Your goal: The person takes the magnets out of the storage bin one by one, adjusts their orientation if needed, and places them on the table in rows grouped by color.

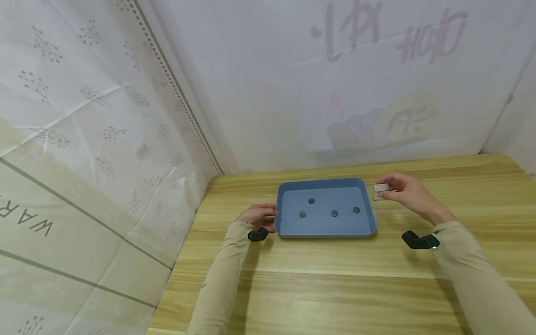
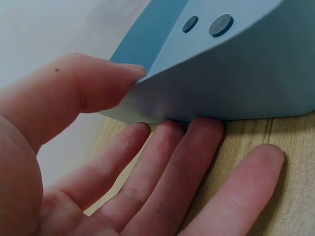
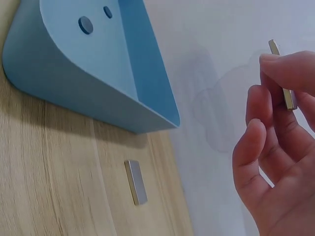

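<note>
A shallow blue tray [image 1: 325, 232] stands on the wooden table, with several dark grey discs [image 1: 334, 213] lying flat in it. At the tray's left end is my left hand [image 1: 258, 216]. In the left wrist view its thumb [image 2: 106, 81] touches the rim, while the fairly straight fingers [image 2: 202, 142] reach to the foot of the outer wall. Beyond the tray's right end, my right hand [image 1: 404, 191] pinches a small flat silver bar [image 3: 289, 98] between thumb and fingers, raised off the table. A second silver bar [image 3: 136, 182] lies on the wood below, beside the tray.
The wooden table [image 1: 318, 288] reaches back to a printed cloth [image 1: 272, 93] hanging behind it. Another patterned cloth [image 1: 104, 139] hangs along the left edge. Each wrist wears a black device, one on the left [image 1: 257, 234] and one on the right [image 1: 420, 240].
</note>
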Demonstrator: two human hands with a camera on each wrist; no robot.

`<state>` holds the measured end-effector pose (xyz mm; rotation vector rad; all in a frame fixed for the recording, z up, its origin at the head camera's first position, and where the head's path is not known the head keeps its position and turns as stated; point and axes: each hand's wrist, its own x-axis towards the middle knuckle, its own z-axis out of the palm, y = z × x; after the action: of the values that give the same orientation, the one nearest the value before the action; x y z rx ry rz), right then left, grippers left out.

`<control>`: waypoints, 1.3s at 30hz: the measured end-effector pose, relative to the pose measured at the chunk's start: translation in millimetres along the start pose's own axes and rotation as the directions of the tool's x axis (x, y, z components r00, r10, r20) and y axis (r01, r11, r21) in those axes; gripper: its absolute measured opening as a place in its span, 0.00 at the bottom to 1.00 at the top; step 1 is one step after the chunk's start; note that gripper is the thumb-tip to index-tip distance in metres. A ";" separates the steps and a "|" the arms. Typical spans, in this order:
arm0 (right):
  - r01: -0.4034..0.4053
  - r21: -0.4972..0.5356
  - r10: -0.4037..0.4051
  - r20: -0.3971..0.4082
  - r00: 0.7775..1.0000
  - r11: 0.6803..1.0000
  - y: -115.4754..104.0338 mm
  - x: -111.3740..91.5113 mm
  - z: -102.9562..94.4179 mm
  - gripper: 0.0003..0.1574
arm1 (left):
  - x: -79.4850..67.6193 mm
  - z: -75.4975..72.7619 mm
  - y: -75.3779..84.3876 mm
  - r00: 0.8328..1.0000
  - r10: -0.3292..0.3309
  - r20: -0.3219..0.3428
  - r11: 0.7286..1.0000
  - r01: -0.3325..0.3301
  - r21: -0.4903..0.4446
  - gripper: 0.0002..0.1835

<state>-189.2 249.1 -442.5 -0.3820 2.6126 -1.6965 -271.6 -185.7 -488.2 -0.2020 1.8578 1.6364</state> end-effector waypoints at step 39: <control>-0.138 -0.019 0.137 -0.068 0.988 0.990 50.0 -19.6 -52.2 0.25 | -1.5 2.2 3.2 1.000 -0.025 -0.012 0.999 0.025 -0.036 0.29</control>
<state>-187.2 319.3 -468.3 -0.1434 2.6377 -1.6650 -271.3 -183.5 -484.7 -0.2505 1.8290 1.6557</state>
